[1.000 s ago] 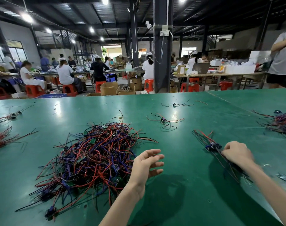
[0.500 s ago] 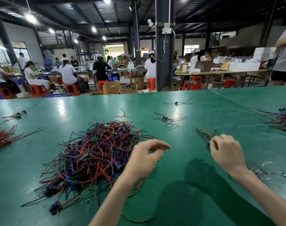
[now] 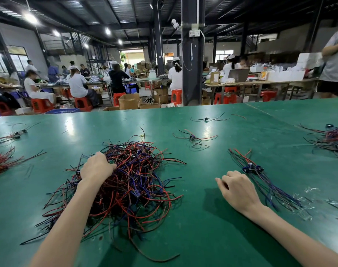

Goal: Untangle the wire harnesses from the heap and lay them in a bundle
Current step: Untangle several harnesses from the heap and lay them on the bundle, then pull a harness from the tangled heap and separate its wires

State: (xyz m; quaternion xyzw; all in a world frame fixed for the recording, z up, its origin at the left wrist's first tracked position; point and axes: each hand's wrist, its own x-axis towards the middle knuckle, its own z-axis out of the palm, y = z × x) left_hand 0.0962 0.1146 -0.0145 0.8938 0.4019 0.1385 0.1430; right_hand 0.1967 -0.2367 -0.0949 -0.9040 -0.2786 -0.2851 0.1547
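Left hand [image 3: 97, 166] closing on wires atop the heap [image 3: 125, 182] mid-worktop, right hand [image 3: 236, 187] loosely curled, empty, beside the bundle [image 3: 260, 182]; hard pulling is risking dragging snagged neighbours along.

Workers [image 3: 77, 85] on red stools [image 3: 83, 104] behind green table [image 3: 212, 237]

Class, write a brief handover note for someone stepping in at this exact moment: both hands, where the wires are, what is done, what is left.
Left hand: on top of the heap of wires, fingers curled into it; whether it grips a wire is unclear.
Right hand: loosely curled, holding nothing, resting on the green table just left of the bundle.
Done: a small bundle lies laid out straight to the right.
Left: most of the heap is tangled; pull the next harness free and add it to the bundle.
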